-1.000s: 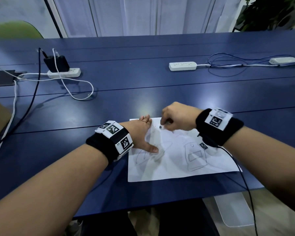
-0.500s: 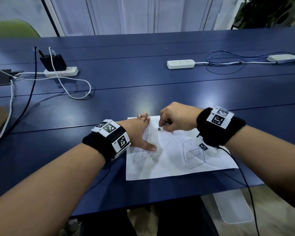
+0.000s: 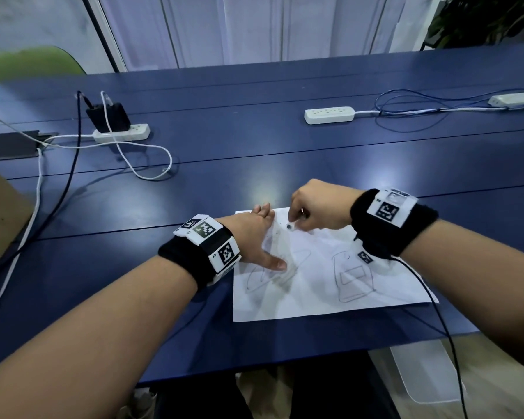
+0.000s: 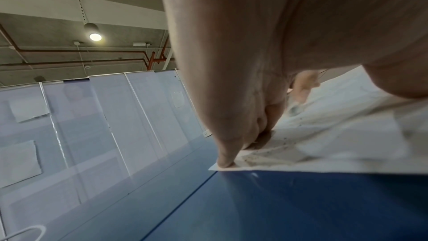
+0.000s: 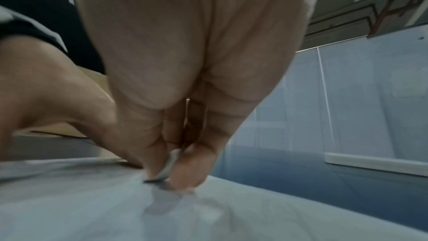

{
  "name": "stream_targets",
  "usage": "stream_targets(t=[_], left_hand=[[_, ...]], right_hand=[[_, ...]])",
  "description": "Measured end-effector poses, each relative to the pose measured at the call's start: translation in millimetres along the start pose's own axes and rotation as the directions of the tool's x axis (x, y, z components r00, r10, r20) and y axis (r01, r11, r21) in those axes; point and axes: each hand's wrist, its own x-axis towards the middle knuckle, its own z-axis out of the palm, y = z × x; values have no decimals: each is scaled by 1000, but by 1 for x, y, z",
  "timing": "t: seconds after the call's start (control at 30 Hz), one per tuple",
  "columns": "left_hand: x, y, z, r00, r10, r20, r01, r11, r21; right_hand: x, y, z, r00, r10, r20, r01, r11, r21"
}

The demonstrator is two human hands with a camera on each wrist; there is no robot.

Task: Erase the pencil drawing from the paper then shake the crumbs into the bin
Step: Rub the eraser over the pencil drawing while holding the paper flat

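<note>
A white sheet of paper (image 3: 315, 285) with faint pencil drawings (image 3: 353, 276) lies near the front edge of the blue table (image 3: 224, 176). My left hand (image 3: 254, 234) lies flat on the sheet's left part, fingers straight, thumb spread, pressing it down. In the left wrist view my fingertips (image 4: 225, 162) sit on the far corner of the paper (image 4: 324, 144), which is dotted with dark crumbs. My right hand (image 3: 318, 211) pinches a small grey eraser (image 3: 290, 227) between thumb and fingers. In the right wrist view the eraser (image 5: 167, 169) has its tip on the paper (image 5: 92, 199).
Two white power strips (image 3: 121, 133) (image 3: 328, 114) with cables lie further back, and a third (image 3: 515, 99) at the far right. A brown cardboard piece (image 3: 0, 213) is at the left edge. A clear bin (image 3: 427, 370) stands on the floor below the table's front right.
The right hand with the eraser has shifted slightly over the top of the sheet. The left hand stays pressed on the paper.
</note>
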Motion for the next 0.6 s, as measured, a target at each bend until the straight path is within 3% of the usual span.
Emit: stream_targets(t=[0.17, 0.4, 0.5, 0.6], left_hand=[[1, -2, 1, 1000, -10, 12, 10, 1000, -14], [3, -4, 3, 1000, -10, 13, 10, 1000, -25], [1, -4, 2, 1000, -1, 23, 2, 1000, -31], [-6, -10, 1, 999, 16, 32, -16, 1000, -10]], right_hand=[[21, 3, -7, 997, 55, -59, -55, 998, 8], [-6, -1, 7, 998, -70, 6, 70, 997, 13], [-9, 2, 6, 1000, -2, -18, 3, 997, 75], [-21, 17, -2, 979, 127, -157, -95, 976, 195]])
